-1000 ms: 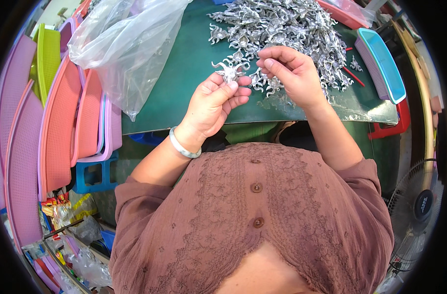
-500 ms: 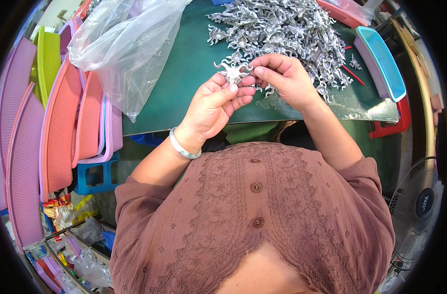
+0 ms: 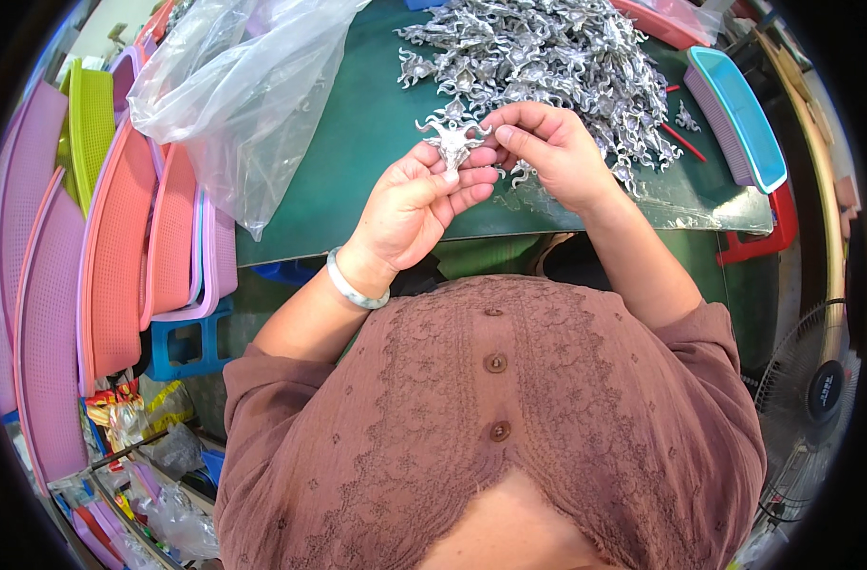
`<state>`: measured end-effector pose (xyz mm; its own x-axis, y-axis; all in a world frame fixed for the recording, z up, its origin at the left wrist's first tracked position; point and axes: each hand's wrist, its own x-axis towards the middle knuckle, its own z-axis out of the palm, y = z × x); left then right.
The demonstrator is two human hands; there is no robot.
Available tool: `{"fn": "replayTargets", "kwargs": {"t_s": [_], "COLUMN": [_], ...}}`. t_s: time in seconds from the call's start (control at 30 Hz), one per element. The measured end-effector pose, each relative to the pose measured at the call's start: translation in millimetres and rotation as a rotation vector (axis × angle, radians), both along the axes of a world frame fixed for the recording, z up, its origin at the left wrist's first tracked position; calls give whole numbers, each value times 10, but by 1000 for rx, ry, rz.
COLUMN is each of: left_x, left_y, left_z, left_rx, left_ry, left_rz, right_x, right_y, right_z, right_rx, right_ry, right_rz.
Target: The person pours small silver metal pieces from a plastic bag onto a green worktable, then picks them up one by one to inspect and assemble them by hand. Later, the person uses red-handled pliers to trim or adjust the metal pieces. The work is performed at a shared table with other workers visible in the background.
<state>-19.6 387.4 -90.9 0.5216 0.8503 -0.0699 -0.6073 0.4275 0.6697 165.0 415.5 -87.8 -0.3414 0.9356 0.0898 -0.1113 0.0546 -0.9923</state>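
A silver metal ornament (image 3: 454,142), shaped like a horned animal head, rests on the fingers of my left hand (image 3: 419,195), whose thumb presses its lower tip. My right hand (image 3: 547,152) has its thumb and forefinger pinched together at the ornament's right horn; whether they grip the horn itself or something tiny beside it is hard to make out. Just beyond both hands lies a large heap of similar silver metal ornaments (image 3: 547,57) on the green table (image 3: 376,114). A pale bangle circles my left wrist.
A clear plastic bag (image 3: 253,114) covers the table's left part. Stacked pink, purple and green plastic baskets (image 3: 120,256) stand at the left. At the right are a blue-lined basket (image 3: 742,119), a red stool (image 3: 766,228) and a fan (image 3: 818,389). A blue stool (image 3: 188,342) sits below the baskets.
Both hands stay in nearly the same place. The ornament is tipped very slightly in my left fingers; nothing has been picked up or let go.
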Motion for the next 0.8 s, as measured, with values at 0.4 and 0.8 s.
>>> {"fn": "replayTargets", "kwargs": {"t_s": [0.4,0.8], "left_x": [46,-13], "left_y": [-10,9], "left_z": [16,-2], "left_rx": [21,-4], "left_ry": [68,29], "left_rz": [4,-36], "right_x": [11,57], "right_y": [-2,50], "right_z": [3,-43], "right_rx": [-10,-73], "right_ry": [58,135], "right_rz": [0,5]}}
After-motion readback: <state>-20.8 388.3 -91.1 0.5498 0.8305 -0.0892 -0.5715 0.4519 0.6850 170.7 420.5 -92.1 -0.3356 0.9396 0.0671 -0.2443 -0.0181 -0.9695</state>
